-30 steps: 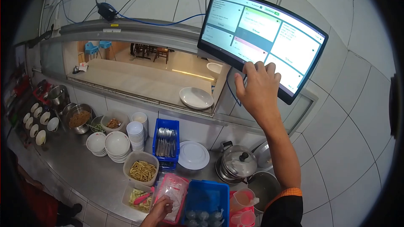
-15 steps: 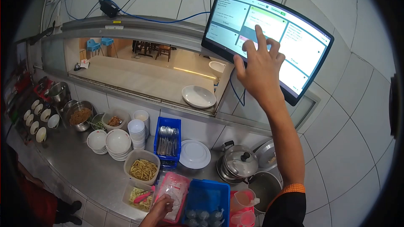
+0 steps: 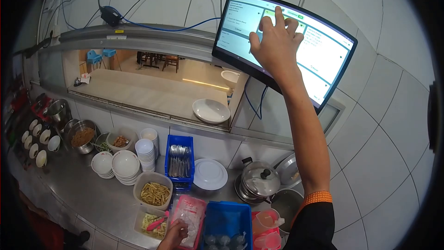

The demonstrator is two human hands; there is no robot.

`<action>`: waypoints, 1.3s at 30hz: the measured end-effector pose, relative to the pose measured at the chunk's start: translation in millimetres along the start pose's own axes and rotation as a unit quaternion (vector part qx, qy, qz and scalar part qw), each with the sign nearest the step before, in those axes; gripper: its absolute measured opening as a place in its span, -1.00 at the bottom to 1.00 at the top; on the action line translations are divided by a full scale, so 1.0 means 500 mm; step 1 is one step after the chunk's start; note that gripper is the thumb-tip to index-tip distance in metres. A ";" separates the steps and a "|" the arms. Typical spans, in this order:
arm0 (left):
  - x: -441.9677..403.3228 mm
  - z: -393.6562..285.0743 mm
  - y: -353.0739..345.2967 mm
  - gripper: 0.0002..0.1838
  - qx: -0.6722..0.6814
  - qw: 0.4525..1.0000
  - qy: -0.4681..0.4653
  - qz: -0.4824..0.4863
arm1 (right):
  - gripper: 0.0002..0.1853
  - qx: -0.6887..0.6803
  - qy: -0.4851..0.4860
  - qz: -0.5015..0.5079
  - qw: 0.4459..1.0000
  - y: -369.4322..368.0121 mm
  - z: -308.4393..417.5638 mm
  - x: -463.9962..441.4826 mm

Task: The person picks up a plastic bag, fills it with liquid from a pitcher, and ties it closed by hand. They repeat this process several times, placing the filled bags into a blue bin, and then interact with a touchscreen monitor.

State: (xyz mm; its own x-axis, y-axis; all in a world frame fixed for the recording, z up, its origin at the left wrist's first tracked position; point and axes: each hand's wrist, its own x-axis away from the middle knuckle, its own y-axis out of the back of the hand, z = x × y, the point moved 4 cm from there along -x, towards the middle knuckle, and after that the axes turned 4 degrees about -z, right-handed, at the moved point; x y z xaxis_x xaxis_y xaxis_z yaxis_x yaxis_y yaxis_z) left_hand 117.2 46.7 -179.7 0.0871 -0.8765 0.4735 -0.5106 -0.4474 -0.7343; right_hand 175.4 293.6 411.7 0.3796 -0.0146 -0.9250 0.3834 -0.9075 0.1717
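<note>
My right hand (image 3: 278,48) reaches up to the wall-mounted touchscreen (image 3: 319,71), index finger stretched to its upper part and the other fingers bent but apart. It holds nothing. Several order panels show on the lit screen, some covered by my hand. Low down, my left hand (image 3: 175,234) has its fingers curled together at the edge of a pink tray (image 3: 201,202) of clear plastic bags; whatever is in them, if anything, is hidden. Left of it lie pink tongs (image 3: 156,224) in a tub of pale cut vegetables (image 3: 147,231).
On the steel counter (image 3: 99,194) stand stacked bowls (image 3: 126,164), a blue cutlery basket (image 3: 179,157), a white plate (image 3: 210,174), a lidded pot (image 3: 260,180) and a blue bin (image 3: 227,217). A white dish (image 3: 211,111) rests on the pass-through ledge. Another person's dark red clothing (image 3: 39,229) shows lower left.
My right hand has moved up the screen, with its fingertip now near the top bar. My left hand stays by the pink tray. The whole view has shifted slightly.
</note>
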 end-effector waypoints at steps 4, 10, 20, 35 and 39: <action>0.008 -0.006 -0.007 -0.81 0.003 1.000 0.002 -0.029 | -0.70 -0.012 -0.012 0.017 1.000 -0.001 0.001 0.003; 0.009 -0.010 -0.018 -0.83 0.039 0.998 0.010 0.040 | -0.74 -0.295 0.067 0.113 0.947 0.059 0.082 0.182; 0.062 -0.057 -0.101 -0.81 0.101 0.987 -0.030 0.117 | -0.30 -0.611 -0.018 0.563 0.557 0.143 0.245 0.719; 0.030 -0.033 -0.082 -0.63 0.043 0.992 -0.035 0.114 | -0.35 -0.648 -0.271 0.497 0.510 0.188 0.318 0.915; 0.027 -0.028 -0.076 -0.70 0.050 0.987 -0.019 0.151 | -0.36 -0.649 -0.326 0.483 0.489 0.185 0.324 0.927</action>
State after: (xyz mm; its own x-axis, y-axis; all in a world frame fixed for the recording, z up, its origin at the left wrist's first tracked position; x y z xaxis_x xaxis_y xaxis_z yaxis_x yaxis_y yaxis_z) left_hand 125.7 54.3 -138.5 -0.0226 -0.9778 0.2083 -0.4315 -0.1785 -0.8843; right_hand 250.2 134.9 -55.9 0.7244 -0.6883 -0.0381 0.6625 0.6798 0.3147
